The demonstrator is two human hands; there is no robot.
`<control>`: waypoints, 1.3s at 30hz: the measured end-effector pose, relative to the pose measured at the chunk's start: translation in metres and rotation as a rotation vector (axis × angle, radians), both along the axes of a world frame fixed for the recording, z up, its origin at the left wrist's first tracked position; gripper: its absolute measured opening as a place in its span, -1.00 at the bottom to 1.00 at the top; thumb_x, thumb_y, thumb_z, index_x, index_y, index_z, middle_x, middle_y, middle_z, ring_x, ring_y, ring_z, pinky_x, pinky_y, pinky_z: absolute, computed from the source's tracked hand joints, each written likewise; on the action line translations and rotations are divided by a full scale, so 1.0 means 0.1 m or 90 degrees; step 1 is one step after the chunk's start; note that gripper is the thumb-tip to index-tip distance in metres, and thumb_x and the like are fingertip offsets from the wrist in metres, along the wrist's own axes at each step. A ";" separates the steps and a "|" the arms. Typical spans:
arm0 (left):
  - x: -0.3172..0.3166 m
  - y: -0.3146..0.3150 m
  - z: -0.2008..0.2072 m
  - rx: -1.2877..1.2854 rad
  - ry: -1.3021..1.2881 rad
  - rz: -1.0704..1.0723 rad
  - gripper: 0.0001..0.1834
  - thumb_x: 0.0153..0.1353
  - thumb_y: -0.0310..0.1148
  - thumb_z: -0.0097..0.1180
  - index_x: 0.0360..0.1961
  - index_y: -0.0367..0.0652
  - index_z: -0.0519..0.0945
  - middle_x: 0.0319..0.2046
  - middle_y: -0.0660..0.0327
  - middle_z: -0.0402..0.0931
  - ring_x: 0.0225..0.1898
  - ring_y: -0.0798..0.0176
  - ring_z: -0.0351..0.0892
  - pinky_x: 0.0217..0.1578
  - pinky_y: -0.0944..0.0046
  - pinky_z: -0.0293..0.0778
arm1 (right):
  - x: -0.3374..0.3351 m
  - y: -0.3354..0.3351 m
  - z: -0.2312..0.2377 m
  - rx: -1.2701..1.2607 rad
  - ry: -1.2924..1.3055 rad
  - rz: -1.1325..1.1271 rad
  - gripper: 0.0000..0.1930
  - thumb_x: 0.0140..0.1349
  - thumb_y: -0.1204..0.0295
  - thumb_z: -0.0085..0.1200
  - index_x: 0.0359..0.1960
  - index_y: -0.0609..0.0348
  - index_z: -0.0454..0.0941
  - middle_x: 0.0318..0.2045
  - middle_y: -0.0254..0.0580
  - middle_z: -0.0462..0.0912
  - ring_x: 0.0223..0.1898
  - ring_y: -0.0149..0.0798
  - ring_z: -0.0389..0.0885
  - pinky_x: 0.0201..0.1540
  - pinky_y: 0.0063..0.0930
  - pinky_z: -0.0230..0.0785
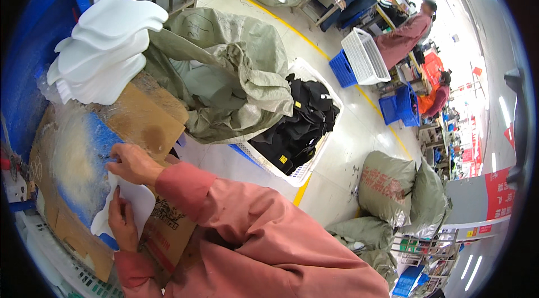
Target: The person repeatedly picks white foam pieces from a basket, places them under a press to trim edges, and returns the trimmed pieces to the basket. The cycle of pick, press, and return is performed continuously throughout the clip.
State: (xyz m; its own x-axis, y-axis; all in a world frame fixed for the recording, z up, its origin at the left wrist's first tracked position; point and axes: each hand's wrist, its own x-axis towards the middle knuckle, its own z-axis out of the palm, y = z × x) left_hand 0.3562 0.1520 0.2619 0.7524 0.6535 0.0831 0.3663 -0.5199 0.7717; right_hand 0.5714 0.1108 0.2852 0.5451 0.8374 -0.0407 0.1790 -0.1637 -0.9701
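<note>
A white, curved-edged flat piece (pixel 144 201), shaped like a foam pad, lies over the blue worn patch of the work surface in front of me. My left hand (pixel 124 224) rests on it, fingers stretched out and pressing flat. At the piece's upper end my right hand (pixel 135 164) has its fingers curled and pinched at the edge; the fingertips are partly hidden. Beyond my hands stands a tall, uneven stack of similar white pieces (pixel 106 45). Brown cardboard (pixel 149 112) covers part of the surface beside and under the stack.
Right of the surface sits an open olive woven sack (pixel 236 34) with pale pieces inside. Next to it a white basket (pixel 337 98) holds black items. Filled sacks (pixel 387 183) stand farther right. Co-workers (pixel 410 34) are at benches beyond a yellow floor line (pixel 300 194).
</note>
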 end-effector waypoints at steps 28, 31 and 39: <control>-0.97 0.01 1.61 -0.109 0.162 -0.128 -0.56 0.38 -0.20 0.29 0.21 -0.15 0.64 -0.26 -0.12 0.70 -0.28 -0.13 0.71 -0.22 0.03 0.58 | -0.42 -0.78 1.38 0.268 -0.213 0.296 -0.78 0.14 0.67 0.30 -0.16 0.22 0.76 -0.19 -0.02 0.81 -0.23 -0.05 0.77 -0.14 -0.28 0.60; -1.18 0.15 1.90 -0.001 0.188 -0.055 -0.54 0.39 -0.23 0.25 0.26 -0.12 0.60 -0.24 -0.12 0.70 -0.22 -0.18 0.71 -0.19 -0.03 0.57 | -0.61 -0.56 1.37 0.268 -0.199 0.308 -0.73 0.14 0.65 0.32 -0.09 0.24 0.73 -0.14 0.01 0.80 -0.11 0.00 0.79 -0.02 -0.24 0.60; -2.02 0.68 2.39 0.285 0.193 0.085 -0.54 0.26 -0.35 0.19 0.22 0.03 0.64 -0.06 0.01 0.70 0.06 -0.16 0.66 0.07 -0.02 0.59 | -0.73 -0.15 1.40 0.301 -0.174 0.416 -0.63 0.16 0.51 0.39 0.04 0.26 0.69 0.08 0.10 0.72 0.13 0.11 0.70 0.22 -0.13 0.52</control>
State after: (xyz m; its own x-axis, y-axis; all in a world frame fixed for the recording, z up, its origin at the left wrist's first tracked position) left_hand 0.1547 0.2200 0.5014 0.6990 0.6953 0.1673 0.6224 -0.7066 0.3366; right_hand 0.4984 0.0956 0.4256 -0.1140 0.8831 0.4552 0.3348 0.4655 -0.8192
